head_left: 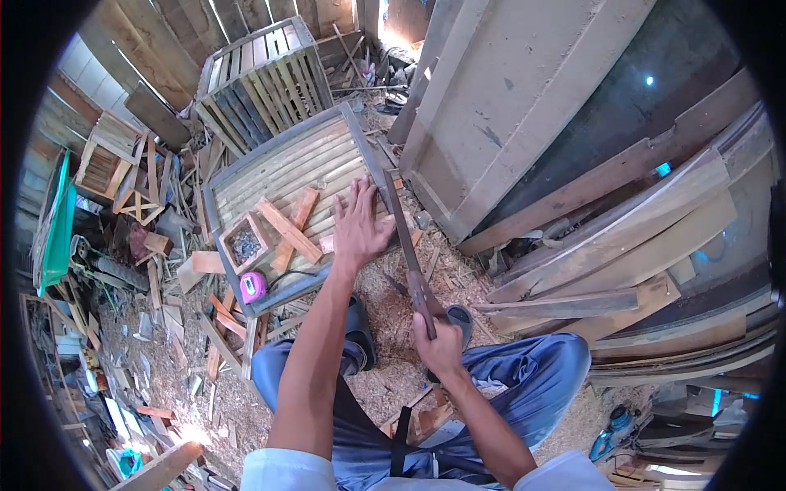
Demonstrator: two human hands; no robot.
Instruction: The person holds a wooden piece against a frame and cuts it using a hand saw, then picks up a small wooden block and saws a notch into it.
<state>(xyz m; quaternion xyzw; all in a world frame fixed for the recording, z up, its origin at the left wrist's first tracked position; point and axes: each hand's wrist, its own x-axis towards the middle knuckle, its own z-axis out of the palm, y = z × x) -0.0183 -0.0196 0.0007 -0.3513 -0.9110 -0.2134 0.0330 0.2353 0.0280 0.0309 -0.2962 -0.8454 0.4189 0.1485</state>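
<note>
My left hand (359, 229) lies spread near the right edge of a slatted wooden panel (286, 155) with a grey frame. My right hand (440, 344) is wrapped round the handle of a saw (407, 245), whose frame reaches up along the panel's right edge. Just left of my left hand, two crossed wood pieces (291, 231) rest on the slats. Beside them sit a small square wooden box (245, 244) with small dark bits inside and a pink tape measure (253, 286) at the panel's near corner.
A slatted crate (262, 82) stands behind the panel. Large boards (524, 106) lean at the right, above stacked planks (622, 237). Wood scraps and shavings cover the floor (270, 393). A teal power tool (614, 431) lies at the lower right.
</note>
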